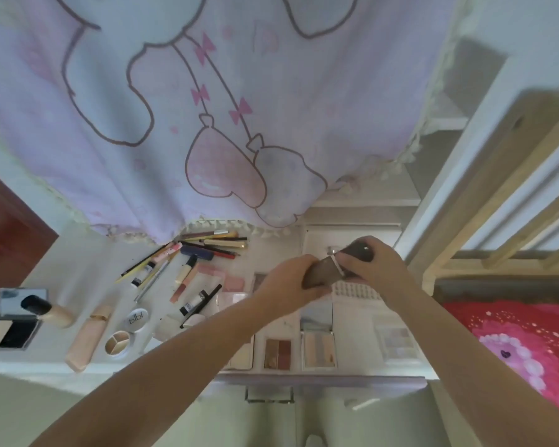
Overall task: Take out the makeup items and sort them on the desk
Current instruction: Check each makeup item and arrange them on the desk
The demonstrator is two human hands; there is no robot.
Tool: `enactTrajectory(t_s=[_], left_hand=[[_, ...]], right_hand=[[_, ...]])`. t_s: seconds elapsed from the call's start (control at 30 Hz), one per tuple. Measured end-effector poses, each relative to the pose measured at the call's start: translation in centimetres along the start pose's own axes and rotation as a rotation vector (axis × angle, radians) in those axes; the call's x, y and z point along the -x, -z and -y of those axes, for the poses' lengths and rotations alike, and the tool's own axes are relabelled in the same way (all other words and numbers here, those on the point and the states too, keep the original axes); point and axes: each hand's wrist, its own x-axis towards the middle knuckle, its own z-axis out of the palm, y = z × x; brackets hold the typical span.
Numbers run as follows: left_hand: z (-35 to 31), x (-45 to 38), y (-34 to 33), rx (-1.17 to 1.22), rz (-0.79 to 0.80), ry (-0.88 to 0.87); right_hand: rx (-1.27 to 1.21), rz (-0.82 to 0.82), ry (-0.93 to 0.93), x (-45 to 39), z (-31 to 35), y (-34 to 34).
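Brown makeup case (331,265), tilted, held above the white desk (78,272); pencils (207,245) fanned at the rear, tubes (184,279) mid-desk, open palettes (317,346) lying flat along the front edge.

Both bare forearms reach forward from the lower edge and converge near the middle. The left hand (291,279) has its fingers (307,287) curled round the near end of a dark brown pouch (326,269). The right hand (373,269) (knuckles up, wrist slightly bent) grips the far end, so the two hands nearly meet.
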Motion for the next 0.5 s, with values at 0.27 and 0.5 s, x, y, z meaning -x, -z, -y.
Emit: enactTrajectory(t_s=[0.27, 0.5], left_hand=[[-0.3, 1.6, 6.8, -0.293, -0.086, -0.163], [0.4, 2.5, 9.1, -0.441, -0.134, -0.164]], right_hand=[[0.597, 0.162, 0.625, 0.8, 4.8, 1.3], [0.542, 0.069, 0.699, 0.6, 5.1, -0.6]])
